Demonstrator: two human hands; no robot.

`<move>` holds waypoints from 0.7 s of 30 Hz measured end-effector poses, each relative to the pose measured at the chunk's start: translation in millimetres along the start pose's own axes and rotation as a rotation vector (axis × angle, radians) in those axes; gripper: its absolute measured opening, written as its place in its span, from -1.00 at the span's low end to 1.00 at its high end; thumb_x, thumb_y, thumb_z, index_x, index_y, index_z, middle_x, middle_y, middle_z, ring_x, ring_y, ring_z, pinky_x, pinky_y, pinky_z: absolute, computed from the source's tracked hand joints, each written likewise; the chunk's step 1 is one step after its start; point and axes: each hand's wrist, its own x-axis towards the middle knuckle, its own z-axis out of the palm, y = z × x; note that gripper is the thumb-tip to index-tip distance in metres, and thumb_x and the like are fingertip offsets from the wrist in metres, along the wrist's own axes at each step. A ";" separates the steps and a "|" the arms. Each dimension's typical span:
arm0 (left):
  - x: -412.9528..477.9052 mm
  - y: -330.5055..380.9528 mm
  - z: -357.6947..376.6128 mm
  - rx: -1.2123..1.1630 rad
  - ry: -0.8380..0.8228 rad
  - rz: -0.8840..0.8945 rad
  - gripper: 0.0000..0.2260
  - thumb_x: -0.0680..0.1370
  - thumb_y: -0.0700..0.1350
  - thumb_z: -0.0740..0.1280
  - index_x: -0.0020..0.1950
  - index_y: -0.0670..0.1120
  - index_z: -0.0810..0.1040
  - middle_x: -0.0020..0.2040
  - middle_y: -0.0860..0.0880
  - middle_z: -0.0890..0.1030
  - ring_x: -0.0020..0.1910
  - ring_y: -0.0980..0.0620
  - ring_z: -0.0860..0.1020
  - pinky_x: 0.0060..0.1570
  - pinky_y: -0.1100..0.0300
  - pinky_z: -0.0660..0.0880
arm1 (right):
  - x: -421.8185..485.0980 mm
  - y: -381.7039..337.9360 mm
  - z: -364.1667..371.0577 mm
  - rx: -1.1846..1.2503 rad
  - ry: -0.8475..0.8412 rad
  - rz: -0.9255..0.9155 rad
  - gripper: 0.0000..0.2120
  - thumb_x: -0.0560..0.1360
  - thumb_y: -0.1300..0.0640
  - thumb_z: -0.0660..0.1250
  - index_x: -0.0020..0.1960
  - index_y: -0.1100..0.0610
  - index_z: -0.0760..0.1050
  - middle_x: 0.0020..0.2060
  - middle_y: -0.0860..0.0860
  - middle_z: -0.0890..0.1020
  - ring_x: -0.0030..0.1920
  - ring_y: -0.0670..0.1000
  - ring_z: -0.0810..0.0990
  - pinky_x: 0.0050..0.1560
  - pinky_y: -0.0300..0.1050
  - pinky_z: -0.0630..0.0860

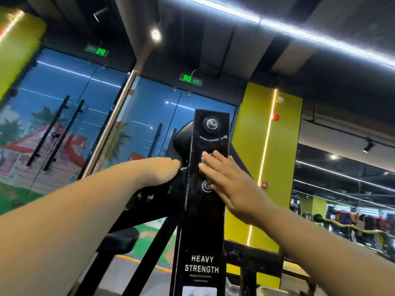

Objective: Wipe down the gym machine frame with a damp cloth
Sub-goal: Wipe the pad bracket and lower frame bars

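Nearest the camera, we are extending both forearms up into the frame from five and seven o'clock toward the black upright post (205, 189) of the gym machine, which is standing at centre and running from six o'clock up toward twelve.

We are laying our right hand (226, 178) flat on the front face of the post, fingers (210, 159) spread and extended. A small patch of mottled grey is showing under the fingertips, between the upper bolt (211, 124) and the lower bolt (206, 185); we are taking it for the cloth (204, 162), though most of it is hidden and we cannot tell how it is held beyond being pressed against the metal.

Our left hand (164, 169) is reaching round the nine o'clock side of the post, where a dark pad (181, 142) is sitting behind the frame. Its fingers are out of sight, so we cannot tell whether it is gripping or only bracing.

We are judging the task as partly under way. A pale smear (213, 138) is still lying across the post just above the right hand, the top section appears untouched, and the long lower stretch carrying the "HEAVY STRENGTH" lettering (202, 264) is still waiting, as are the angled struts (149, 253) at seven o'clock.

Outward, glass doors (64, 124) are filling the ten o'clock side and a yellow-green pillar (277, 146) is rising at three o'clock.
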 end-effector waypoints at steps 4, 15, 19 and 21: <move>-1.6 -2.3 5.2 -0.071 0.023 -0.005 -0.71 0.65 -0.21 -0.09 0.04 -0.23 0.41 0.30 -0.20 0.42 0.05 -0.03 0.34 -0.05 0.23 0.17 | 46.4 9.8 -16.6 -0.093 0.006 0.110 -0.50 0.62 -0.02 -0.02 0.53 0.07 0.17 0.50 -0.11 0.02 0.52 0.02 -0.19 0.51 0.03 -0.19; -11.1 -1.6 1.0 -0.097 0.025 0.023 -0.70 0.65 -0.24 -0.09 0.22 -0.22 0.39 0.31 -0.22 0.42 0.21 -0.10 0.41 0.12 0.13 0.28 | 50.3 -1.8 -20.6 0.035 0.053 0.357 -0.50 0.64 0.09 0.11 0.54 0.01 0.07 0.47 -0.22 -0.07 0.49 -0.06 -0.29 0.53 0.01 -0.21; -9.3 -7.3 5.5 -0.096 0.010 0.074 -0.73 0.65 -0.20 -0.09 -0.02 -0.16 0.40 0.23 -0.19 0.46 0.01 -0.05 0.36 0.02 0.16 0.24 | 32.7 -30.3 -7.3 0.064 -0.066 0.245 -0.52 0.64 -0.01 0.02 0.53 -0.05 0.03 0.45 -0.27 -0.10 0.46 -0.20 -0.31 0.44 -0.18 -0.42; -9.8 -6.3 6.7 -0.050 0.003 0.104 -0.73 0.64 -0.20 -0.08 -0.18 -0.10 0.31 0.12 -0.18 0.48 -0.02 -0.06 0.37 0.01 0.13 0.27 | 16.4 -12.4 -18.9 0.031 -0.131 0.145 -0.51 0.60 -0.08 -0.06 0.51 -0.08 0.00 0.48 -0.27 -0.05 0.49 -0.18 -0.29 0.47 -0.20 -0.36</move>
